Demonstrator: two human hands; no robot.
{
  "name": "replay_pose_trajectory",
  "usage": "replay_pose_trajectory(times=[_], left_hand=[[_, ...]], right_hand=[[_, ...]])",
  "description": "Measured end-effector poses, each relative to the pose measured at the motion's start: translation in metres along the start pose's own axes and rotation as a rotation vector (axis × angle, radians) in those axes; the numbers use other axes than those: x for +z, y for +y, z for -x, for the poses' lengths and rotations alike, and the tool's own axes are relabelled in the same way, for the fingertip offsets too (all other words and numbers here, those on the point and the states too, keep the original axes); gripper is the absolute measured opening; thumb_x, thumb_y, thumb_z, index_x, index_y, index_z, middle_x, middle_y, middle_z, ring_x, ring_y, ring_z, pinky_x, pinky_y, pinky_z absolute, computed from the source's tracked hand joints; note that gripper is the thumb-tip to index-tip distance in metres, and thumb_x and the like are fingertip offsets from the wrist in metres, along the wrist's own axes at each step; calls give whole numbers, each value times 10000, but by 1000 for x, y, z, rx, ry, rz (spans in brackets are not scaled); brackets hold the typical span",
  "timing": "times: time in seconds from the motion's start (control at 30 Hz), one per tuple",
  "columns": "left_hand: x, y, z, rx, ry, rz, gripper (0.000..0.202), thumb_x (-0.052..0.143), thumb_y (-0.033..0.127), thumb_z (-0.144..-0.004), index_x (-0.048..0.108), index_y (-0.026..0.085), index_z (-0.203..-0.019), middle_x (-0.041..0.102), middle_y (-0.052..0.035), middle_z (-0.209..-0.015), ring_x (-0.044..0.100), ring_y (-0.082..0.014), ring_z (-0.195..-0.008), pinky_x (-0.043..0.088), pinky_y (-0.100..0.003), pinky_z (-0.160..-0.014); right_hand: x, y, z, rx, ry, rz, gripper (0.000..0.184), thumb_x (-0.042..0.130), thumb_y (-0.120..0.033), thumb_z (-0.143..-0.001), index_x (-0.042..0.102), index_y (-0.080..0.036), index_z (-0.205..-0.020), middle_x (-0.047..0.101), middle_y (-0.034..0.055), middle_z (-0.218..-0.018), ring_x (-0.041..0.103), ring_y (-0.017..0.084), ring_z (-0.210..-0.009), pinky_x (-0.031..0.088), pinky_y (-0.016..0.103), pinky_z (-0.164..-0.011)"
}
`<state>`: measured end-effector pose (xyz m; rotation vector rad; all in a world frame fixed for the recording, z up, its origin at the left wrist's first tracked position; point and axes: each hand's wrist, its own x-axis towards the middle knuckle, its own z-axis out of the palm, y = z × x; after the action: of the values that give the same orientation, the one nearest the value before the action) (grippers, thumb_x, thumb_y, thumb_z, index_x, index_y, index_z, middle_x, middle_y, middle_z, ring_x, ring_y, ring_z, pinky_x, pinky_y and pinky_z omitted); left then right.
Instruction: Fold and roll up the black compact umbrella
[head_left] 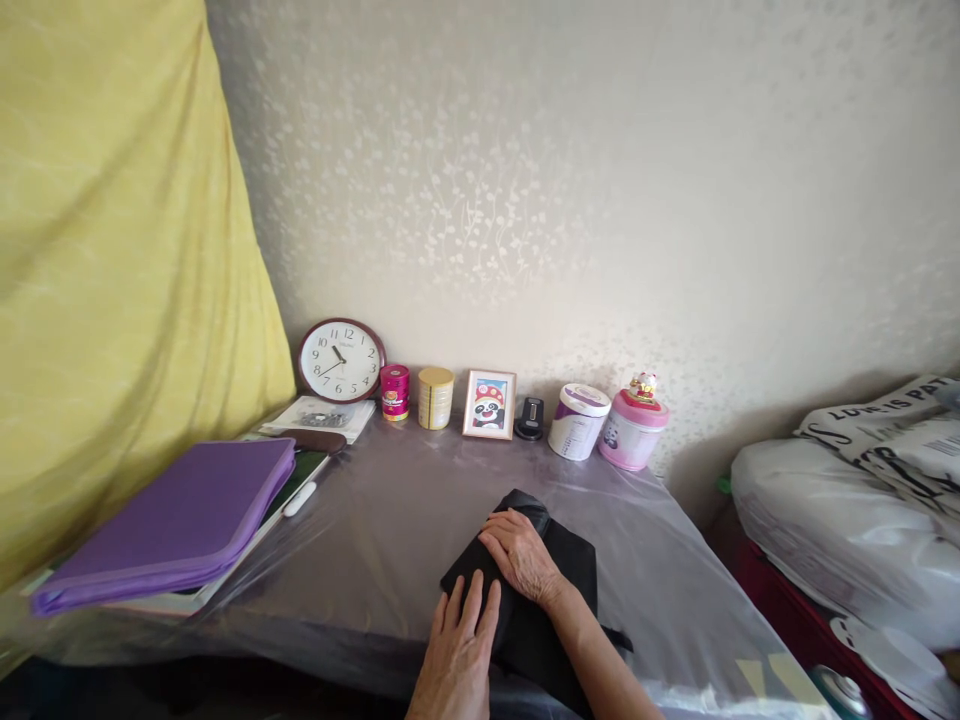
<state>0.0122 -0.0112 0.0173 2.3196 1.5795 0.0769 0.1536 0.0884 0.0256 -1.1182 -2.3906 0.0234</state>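
A folded black cloth point(564, 556) lies on the plastic-covered table point(390, 520) near its front edge. My left hand point(459, 645) rests flat on the cloth's near left part, fingers stretched out together. My right hand point(522, 556) lies palm down across the cloth's upper part, fingers pointing left and slightly curled over the fold. Neither hand grips anything. The cloth's near edge is hidden under my right forearm.
Along the wall stand a round clock point(340, 360), a pink tin point(394, 391), a gold tin point(436, 397), a framed panda picture point(489, 404), a white tub point(577, 421) and a pink jar point(632, 428). A purple folder point(176, 525) lies left. White bags point(847, 520) are piled right.
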Motion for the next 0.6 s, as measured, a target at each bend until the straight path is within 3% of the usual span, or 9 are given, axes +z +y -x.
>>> replay_pose_trajectory(times=[0.23,0.4,0.5,0.6], left_hand=[[2,-1,-1,-12,27,27,857,399,15,-633,121,226,-1415,105,-109,-1500,206,-294,-1351,239,-480,-1071],[1,0,0,-46,-12,37,843,398,14,-667,88,245,-1416,174,-142,-1487,251,-295,-1335,273,-448,-1051],[-2,1,2,-69,-35,39,847,394,6,-682,45,252,-1414,202,-151,-1479,252,-289,-1335,277,-435,-1047],[-3,4,5,-72,-37,52,822,370,1,-713,14,249,-1411,193,-159,-1480,242,-280,-1340,276,-416,-1050]], right_hand=[[-2,36,-16,102,-41,119,341,340,-292,-945,662,-207,-871,692,31,-909,567,160,-1002,315,363,-990],[-1,58,-23,300,-81,122,326,373,-274,-923,655,-233,-764,691,22,-829,602,145,-871,417,258,-808],[-2,68,-26,420,-51,120,297,381,-264,-910,651,-239,-787,692,25,-807,630,145,-804,432,247,-739],[-11,74,-18,502,13,135,326,325,-283,-919,642,-208,-894,691,66,-905,635,174,-866,441,286,-773]])
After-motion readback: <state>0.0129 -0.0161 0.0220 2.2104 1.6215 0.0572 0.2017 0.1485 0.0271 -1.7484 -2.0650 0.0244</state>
